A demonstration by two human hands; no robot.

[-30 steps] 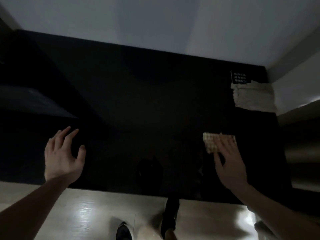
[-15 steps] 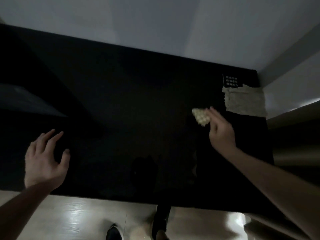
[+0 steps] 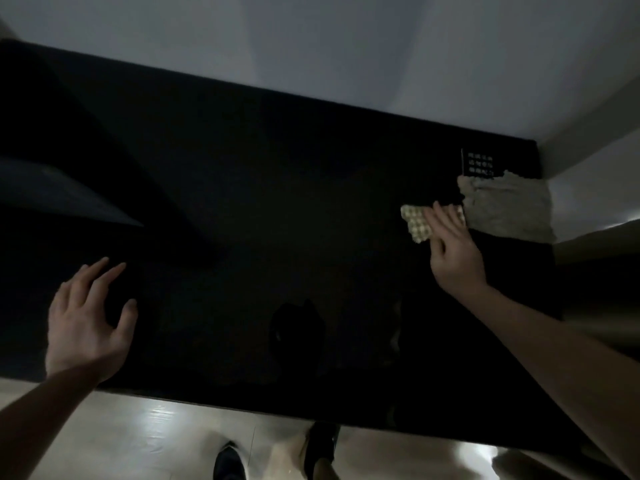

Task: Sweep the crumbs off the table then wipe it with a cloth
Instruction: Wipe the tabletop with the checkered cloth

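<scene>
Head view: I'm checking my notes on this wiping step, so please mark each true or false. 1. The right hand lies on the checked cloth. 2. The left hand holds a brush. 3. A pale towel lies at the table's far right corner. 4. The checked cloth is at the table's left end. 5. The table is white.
1. True: the right hand lies with fingers straight on the checked cloth.
2. False: the left hand is spread and holds nothing.
3. True: the towel lies there, beside the cloth.
4. False: it is near the right end.
5. False: the table is black.
</scene>
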